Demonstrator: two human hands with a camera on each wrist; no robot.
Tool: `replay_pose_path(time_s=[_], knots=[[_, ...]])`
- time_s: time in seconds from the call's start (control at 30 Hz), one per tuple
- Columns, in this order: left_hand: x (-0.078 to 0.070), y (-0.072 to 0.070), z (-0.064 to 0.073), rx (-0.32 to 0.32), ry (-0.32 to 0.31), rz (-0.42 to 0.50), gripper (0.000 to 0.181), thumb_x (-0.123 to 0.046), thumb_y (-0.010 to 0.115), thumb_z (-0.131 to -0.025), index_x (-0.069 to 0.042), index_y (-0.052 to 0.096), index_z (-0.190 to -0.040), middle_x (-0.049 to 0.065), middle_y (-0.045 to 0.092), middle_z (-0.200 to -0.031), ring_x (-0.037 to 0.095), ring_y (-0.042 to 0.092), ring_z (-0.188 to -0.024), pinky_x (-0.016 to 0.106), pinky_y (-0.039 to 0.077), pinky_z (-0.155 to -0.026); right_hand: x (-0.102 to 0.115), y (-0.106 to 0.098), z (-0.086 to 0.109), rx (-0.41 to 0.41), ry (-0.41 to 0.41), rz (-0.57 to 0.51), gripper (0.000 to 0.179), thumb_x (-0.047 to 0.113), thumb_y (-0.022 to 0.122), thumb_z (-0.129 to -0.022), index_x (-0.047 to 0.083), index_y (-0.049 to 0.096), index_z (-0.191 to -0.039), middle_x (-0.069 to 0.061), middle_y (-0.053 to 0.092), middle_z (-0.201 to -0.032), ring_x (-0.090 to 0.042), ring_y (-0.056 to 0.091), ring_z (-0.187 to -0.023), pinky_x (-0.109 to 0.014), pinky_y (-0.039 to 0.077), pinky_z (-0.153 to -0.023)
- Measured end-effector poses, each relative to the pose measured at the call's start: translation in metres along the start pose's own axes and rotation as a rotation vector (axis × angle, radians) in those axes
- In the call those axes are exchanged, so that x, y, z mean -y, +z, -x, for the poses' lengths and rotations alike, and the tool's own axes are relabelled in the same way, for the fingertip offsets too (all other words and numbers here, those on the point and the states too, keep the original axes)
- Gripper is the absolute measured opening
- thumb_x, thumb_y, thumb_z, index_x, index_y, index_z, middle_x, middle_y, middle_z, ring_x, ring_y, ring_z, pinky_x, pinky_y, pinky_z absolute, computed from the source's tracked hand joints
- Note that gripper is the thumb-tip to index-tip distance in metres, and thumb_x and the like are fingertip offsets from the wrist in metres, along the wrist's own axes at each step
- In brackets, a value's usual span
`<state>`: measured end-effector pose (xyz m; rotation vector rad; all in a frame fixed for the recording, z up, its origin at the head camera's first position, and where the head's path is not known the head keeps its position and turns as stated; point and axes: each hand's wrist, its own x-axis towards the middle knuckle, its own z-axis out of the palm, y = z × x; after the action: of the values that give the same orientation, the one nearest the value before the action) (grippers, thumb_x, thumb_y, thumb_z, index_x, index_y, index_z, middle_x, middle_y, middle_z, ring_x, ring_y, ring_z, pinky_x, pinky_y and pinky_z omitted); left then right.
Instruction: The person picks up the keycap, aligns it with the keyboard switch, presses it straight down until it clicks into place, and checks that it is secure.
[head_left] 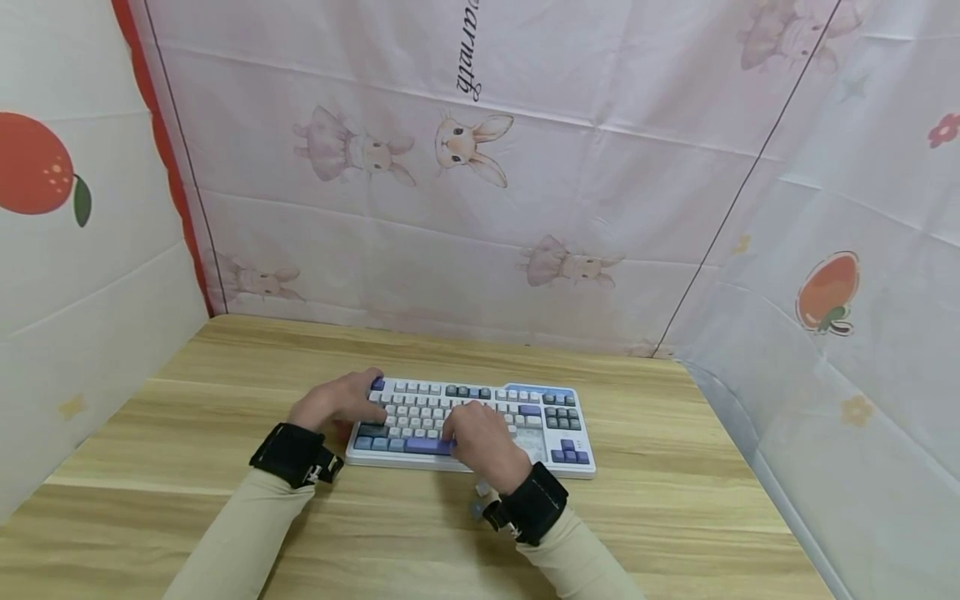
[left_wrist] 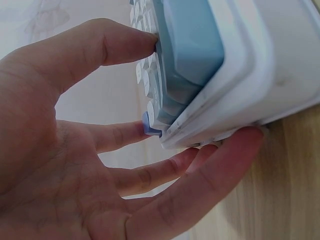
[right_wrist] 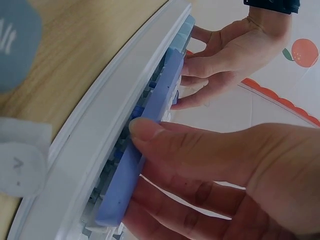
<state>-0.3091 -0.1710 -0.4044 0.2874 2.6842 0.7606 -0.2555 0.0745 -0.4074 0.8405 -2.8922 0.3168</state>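
Note:
A white keyboard with white, grey, blue and purple keycaps lies on the wooden table. My left hand grips its left end, the thumb on top of the keys and the other fingers along the side, as the left wrist view shows. With thumb and fingers, my right hand pinches the long purple spacebar at the front row. The spacebar stands tilted in the right wrist view, with switches showing under its edge. Right of that hand, part of the keyboard has no keycaps.
A loose grey-blue Alt keycap and a pale keycap lie in front of the keyboard, under my right wrist. The wooden table meets a rabbit-printed cloth at the back, with cloth walls on both sides.

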Motion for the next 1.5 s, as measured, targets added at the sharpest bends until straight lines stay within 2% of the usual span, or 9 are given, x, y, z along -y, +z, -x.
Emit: replay_pose_path(time_s=[0.43, 0.8, 0.97, 1.27, 1.5], knots=[[0.0004, 0.0002, 0.0001, 0.007, -0.003, 0.016, 0.083, -0.023, 0.072, -0.091, 0.003, 0.029, -0.158, 0.03, 0.048, -0.149, 0.036, 0.052, -0.124, 0.057, 0.046, -0.106, 0.0022, 0.0008, 0.0011, -0.046, -0.022, 0.035, 0.023, -0.005, 0.078, -0.08, 0.017, 0.085, -0.087, 0.001, 0.081, -0.092, -0.012, 0.072, -0.079, -0.021, 0.052, -0.058], [-0.0011, -0.0006, -0.0003, 0.011, -0.004, 0.02, 0.083, -0.023, 0.072, -0.091, 0.002, 0.029, -0.158, 0.029, 0.048, -0.15, 0.036, 0.052, -0.124, 0.057, 0.045, -0.107, 0.0012, 0.0006, 0.0022, -0.043, -0.04, 0.052, 0.023, -0.003, 0.079, -0.081, 0.018, 0.085, -0.09, 0.003, 0.081, -0.094, -0.014, 0.074, -0.082, -0.023, 0.054, -0.059], [-0.0014, -0.0008, -0.0001, 0.012, -0.001, 0.011, 0.083, -0.023, 0.072, -0.091, 0.003, 0.03, -0.157, 0.03, 0.048, -0.149, 0.036, 0.051, -0.125, 0.058, 0.044, -0.107, 0.0026, 0.0003, 0.0038, -0.043, -0.039, 0.064, 0.021, -0.001, 0.08, -0.083, 0.017, 0.085, -0.092, 0.002, 0.081, -0.094, -0.015, 0.074, -0.081, -0.023, 0.052, -0.056], [-0.0005, -0.0014, 0.0009, 0.008, 0.015, 0.003, 0.083, -0.023, 0.073, -0.09, 0.004, 0.03, -0.156, 0.03, 0.051, -0.145, 0.035, 0.053, -0.119, 0.055, 0.048, -0.1, 0.0025, 0.0011, 0.0041, -0.054, -0.043, 0.073, 0.021, -0.002, 0.081, -0.082, 0.016, 0.084, -0.092, 0.001, 0.08, -0.094, -0.016, 0.073, -0.082, -0.022, 0.05, -0.056], [-0.0003, -0.0018, 0.0016, 0.011, 0.02, 0.014, 0.084, -0.022, 0.073, -0.09, 0.004, 0.03, -0.156, 0.029, 0.051, -0.144, 0.035, 0.054, -0.119, 0.055, 0.048, -0.102, 0.0017, 0.0012, 0.0027, -0.052, -0.066, 0.087, 0.023, -0.003, 0.078, -0.083, 0.017, 0.084, -0.094, 0.002, 0.081, -0.097, -0.015, 0.073, -0.082, -0.018, 0.043, -0.05]])
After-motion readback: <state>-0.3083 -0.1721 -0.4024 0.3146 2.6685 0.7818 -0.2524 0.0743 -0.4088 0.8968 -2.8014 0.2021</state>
